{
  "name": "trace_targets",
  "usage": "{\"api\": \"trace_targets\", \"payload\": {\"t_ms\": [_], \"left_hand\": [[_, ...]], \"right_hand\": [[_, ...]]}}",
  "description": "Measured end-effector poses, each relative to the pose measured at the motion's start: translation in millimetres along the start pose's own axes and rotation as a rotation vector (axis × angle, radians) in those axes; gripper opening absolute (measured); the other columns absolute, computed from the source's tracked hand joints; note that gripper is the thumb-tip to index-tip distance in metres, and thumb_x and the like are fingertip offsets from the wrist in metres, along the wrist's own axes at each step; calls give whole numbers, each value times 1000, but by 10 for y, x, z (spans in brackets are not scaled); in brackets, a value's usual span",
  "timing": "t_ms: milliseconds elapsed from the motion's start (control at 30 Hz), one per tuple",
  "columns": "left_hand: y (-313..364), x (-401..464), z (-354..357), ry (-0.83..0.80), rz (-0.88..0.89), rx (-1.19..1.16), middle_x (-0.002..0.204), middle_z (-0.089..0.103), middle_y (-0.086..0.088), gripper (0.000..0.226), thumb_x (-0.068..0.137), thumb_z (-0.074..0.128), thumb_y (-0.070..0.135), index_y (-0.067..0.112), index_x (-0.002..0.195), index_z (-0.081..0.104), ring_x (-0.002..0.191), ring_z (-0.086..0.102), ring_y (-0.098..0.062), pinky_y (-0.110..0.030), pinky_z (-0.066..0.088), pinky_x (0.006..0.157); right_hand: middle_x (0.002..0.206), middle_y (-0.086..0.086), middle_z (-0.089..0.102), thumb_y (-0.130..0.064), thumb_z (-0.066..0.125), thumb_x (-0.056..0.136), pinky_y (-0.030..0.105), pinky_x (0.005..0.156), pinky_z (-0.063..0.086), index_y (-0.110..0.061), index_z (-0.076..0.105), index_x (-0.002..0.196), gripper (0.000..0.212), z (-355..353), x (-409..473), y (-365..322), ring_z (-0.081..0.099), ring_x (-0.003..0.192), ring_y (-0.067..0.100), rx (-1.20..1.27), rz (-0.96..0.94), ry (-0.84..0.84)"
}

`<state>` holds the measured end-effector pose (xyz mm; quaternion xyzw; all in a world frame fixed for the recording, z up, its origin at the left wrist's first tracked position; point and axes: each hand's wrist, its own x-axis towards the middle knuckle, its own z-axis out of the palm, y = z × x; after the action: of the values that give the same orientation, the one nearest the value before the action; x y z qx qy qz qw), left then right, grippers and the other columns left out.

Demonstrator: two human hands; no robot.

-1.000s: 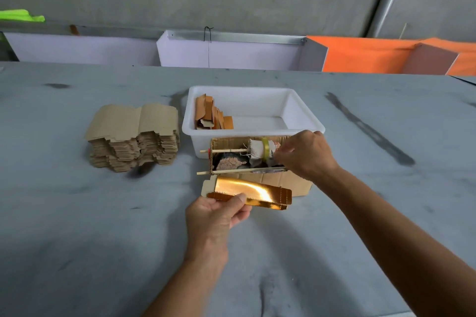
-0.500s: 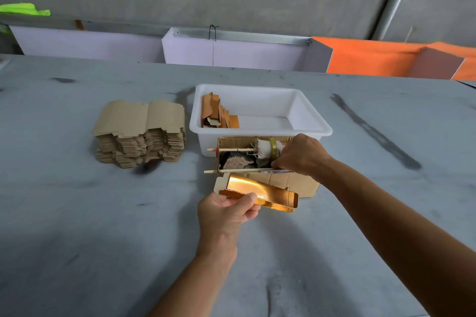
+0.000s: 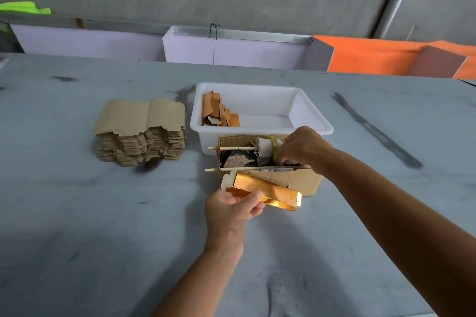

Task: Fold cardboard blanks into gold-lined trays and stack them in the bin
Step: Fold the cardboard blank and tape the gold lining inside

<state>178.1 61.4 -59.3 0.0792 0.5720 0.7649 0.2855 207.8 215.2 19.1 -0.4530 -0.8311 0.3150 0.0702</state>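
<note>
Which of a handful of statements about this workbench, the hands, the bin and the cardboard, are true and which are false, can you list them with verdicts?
1. The left hand holds a gold-lined tray. True.
2. The white bin is filled to the rim with trays. False: only a few folded pieces stand at its left end.
3. The stack of cardboard blanks sits left of the bin. True.
4. The right hand rests flat on the table. False: its fingers reach into the open cardboard box in front of the bin.
5. The gold-lined tray lies inside the bin. False: it is held in front of the cardboard box.
</note>
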Motion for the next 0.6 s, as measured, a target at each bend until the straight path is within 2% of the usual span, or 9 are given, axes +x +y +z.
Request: {"api": "trace_targets", "payload": {"t_ms": [100,267,333,433,533,600], "left_hand": [[-12,7,21,-2,6,4,55,67,-8,9,74,70,-9,-1,72,65,49,64,-16,-24,56,54],[-22,4,43,-8,6,2,56,68,-7,9,75,69,-8,0,74,66,49,64,-15,-22,54,51],[-22,7,50,-10,10,2,56,68,-6,9,75,69,-8,0,75,66,49,64,-15,-22,54,51],[-22,9,61,-12,16,0,55,68,-4,13,75,69,-9,3,72,65,48,64,-14,-22,54,51],[-18,9,73,-20,14,-12,57,69,-3,15,76,68,-10,4,73,65,49,64,-14,-22,55,52],[-15,11,82,-25,14,-22,59,69,-3,14,76,68,-10,4,75,65,49,64,-13,-22,54,52]], "right_hand": [[83,15,63,-1,71,73,26,61,47,4,68,96,24,-32,3,-26,56,70,22,16,16,-5],[61,10,61,3,69,75,16,39,40,2,67,89,14,-92,-27,-32,55,44,11,47,75,-15],[57,9,58,6,68,73,15,35,37,0,64,80,10,-106,-34,-36,54,41,11,34,91,-9],[56,11,55,13,66,67,19,42,40,-1,58,64,16,-109,-13,-31,55,47,18,-31,86,1],[58,14,56,15,67,64,27,57,51,2,59,63,16,-108,9,-15,63,59,25,-65,85,11],[53,11,56,14,67,63,27,57,52,2,61,65,13,-115,17,-1,65,57,24,-88,83,19]]}}
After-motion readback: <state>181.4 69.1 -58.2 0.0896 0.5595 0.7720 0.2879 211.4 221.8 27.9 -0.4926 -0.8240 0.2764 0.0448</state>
